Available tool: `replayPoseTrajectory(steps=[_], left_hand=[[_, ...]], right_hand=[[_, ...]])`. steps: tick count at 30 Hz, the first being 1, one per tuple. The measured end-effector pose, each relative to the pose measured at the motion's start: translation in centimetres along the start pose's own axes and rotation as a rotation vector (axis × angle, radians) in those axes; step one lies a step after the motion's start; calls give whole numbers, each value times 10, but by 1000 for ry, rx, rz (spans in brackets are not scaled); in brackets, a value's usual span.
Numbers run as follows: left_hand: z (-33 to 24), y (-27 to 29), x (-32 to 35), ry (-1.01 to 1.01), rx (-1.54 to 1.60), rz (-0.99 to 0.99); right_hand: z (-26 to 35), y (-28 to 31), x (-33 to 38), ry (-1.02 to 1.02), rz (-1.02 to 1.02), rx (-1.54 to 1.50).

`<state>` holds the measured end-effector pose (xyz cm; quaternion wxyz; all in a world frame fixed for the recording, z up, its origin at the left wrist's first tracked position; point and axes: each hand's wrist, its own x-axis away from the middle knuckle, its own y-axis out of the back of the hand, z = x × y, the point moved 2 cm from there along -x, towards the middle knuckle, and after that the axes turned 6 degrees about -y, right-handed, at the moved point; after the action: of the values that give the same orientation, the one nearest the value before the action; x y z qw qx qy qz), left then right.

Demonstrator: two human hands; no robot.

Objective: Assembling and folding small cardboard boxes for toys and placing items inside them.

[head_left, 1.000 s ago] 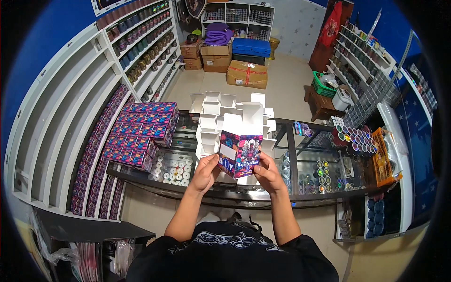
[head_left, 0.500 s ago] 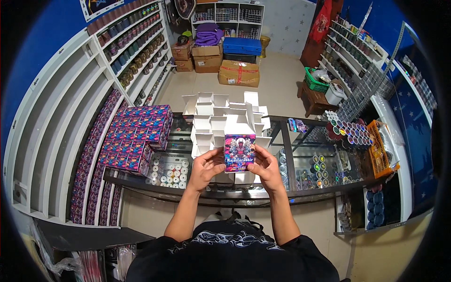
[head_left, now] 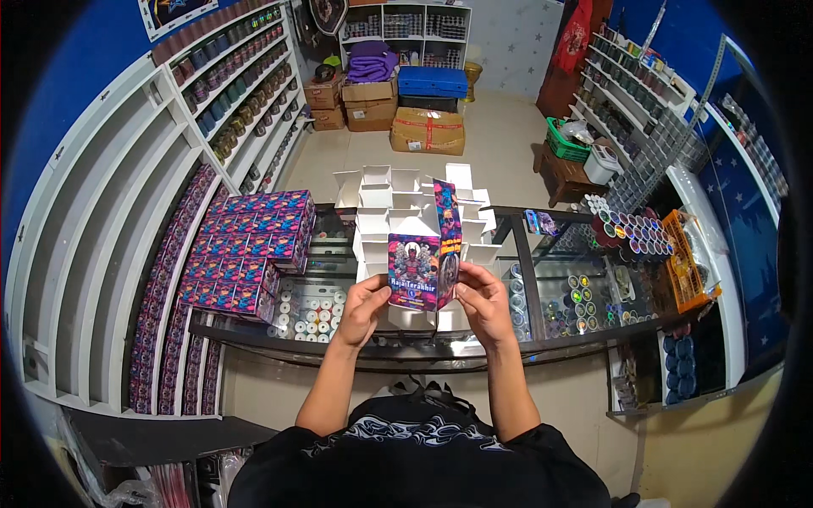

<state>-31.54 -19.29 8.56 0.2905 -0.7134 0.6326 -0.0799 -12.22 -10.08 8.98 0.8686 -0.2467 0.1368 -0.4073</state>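
Observation:
Between my two hands is a purple, pink and blue printed cardboard box (head_left: 412, 275), raised over the glass counter. Its front and a side panel with yellow lettering face me, and the top looks open with a white inside. My left hand (head_left: 364, 310) pinches its left edge near the bottom, thumb in front. At the right edge of the side panel, my right hand (head_left: 484, 306) has thumb and fingers closed. Just beyond stand several open boxes with white insides and flaps (head_left: 375, 199), partly hidden by the held one.
Closed printed boxes (head_left: 241, 245) are stacked on the counter's left. White-lidded round containers (head_left: 306, 315) show through the counter glass (head_left: 550, 288). At the right, round tins (head_left: 631, 233) stand near an orange crate (head_left: 682, 262). Tall white shelves (head_left: 76, 254) line the left wall.
The box has turned and opened out, so its right side panel now shows beside the front. My right hand has shifted from the front to that panel's edge; the box moved slightly left.

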Motion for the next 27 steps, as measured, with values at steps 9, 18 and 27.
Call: replayPoseTrajectory(steps=[9,18,27], left_hand=[[24,7,-1,49,185,56],[45,-26,-17,-67,-92,-17],[99,-118,-44,-2,-102,-9]], right_hand=[[1,-3,4,-114,150,-99],[24,41,11,-21,8,51],[86,132,31,-36,18,53]])
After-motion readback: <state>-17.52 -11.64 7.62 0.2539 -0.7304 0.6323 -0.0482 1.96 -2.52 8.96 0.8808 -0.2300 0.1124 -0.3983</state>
